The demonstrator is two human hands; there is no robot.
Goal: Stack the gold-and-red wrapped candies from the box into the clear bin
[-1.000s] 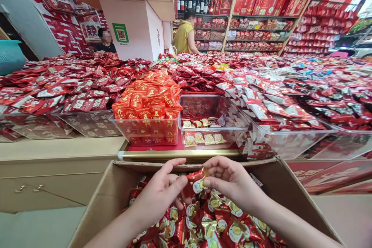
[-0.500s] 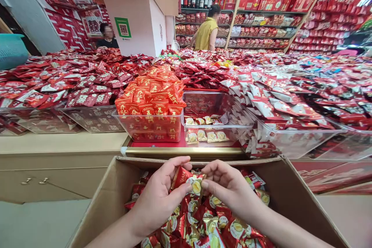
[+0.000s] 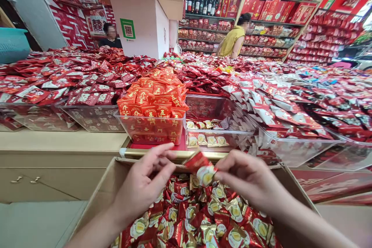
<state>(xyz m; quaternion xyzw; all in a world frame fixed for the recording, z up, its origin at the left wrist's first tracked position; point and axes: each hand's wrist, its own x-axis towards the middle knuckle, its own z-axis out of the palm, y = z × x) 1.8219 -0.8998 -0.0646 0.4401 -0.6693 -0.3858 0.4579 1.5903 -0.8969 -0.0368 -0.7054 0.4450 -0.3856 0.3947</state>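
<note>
Head view: the R hand pinches a small red sweet pkt at one end, btwn thumb & fingers; the pkt is tipped & up over the big cardboard box; the L hand has its thumb & fingers spread apart, near the pkt but not touching it; in the box is a pile of red & gold pkts w/ a yellow fruit pic on them; just past the box, a clear bin has a few pkts low down; next to it, a 2nd bin is heaped w/ orange pkts; at the back, a person in a yellow top is near the shelves; a person in dark clothes is by a white post.
</note>
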